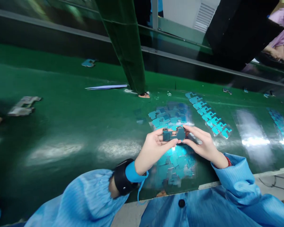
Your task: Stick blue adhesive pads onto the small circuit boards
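Between my two hands is a dark circuit board (180, 133) with an irregular, notched outline. My left hand (153, 148) grips its left end, the thumb along the lower edge and fingers behind. At the right end, my right hand (203, 142) pinches the board between thumb and fingertips. Below and behind the hands, many blue-green board pieces (180, 160) lie in an overlapping pile, on what looks like clear film. A strip of similar blue pieces (208, 114) lies in rows to the right of the pile.
Purple tweezers (106, 87) lie left of a green-covered post (130, 47) on the green tabletop (73, 126). Farther left are a blue piece (88, 63) and a silvery board (24, 106). A shiny clear sheet (251, 132) is at right. Another person's hands (278, 53) show at upper right.
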### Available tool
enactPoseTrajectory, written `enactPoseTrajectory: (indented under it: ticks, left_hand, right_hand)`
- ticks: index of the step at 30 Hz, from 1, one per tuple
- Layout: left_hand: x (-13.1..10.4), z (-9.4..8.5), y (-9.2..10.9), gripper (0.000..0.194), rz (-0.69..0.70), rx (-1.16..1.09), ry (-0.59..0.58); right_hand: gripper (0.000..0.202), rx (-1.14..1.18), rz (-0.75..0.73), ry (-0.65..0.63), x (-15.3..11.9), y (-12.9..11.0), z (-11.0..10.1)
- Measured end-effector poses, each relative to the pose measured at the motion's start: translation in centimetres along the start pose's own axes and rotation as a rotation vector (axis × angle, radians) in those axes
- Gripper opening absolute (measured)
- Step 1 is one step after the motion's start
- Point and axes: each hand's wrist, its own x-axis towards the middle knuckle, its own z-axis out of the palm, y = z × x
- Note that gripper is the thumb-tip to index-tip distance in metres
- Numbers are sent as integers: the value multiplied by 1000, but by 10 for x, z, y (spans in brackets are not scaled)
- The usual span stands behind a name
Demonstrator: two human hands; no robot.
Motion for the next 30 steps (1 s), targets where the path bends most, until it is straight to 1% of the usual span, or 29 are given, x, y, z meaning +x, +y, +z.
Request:
enactPoseTrajectory:
  ticks: [2,8,14,19,24,27,30]
  left_hand:
    - [1,-1,-1,38,8,1,-5]
    - [3,-1,-3,37,39,9,-41]
    - [3,-1,-1,38,32,40,-27]
    - [3,-2,-1,37,17,46,-46]
    - [3,-3,-1,37,7,50,-79]
    - [3,-3,-1,44,-21,23,-86]
    - [4,-4,-2,49,-60,-4,-49]
  right_hand:
    - [46,-1,-11,6,0,1,0]
    - [40,16,18,43,1,1,2]
    - [40,22,25,40,1,1,2]
    - [38,18,24,64,-1,3,3]
    - [38,2,12,50,-2,2,3]
    - [37,-72,-18,15,6,7,-5]
    - [38,-192,56,-36,33,29,-18]
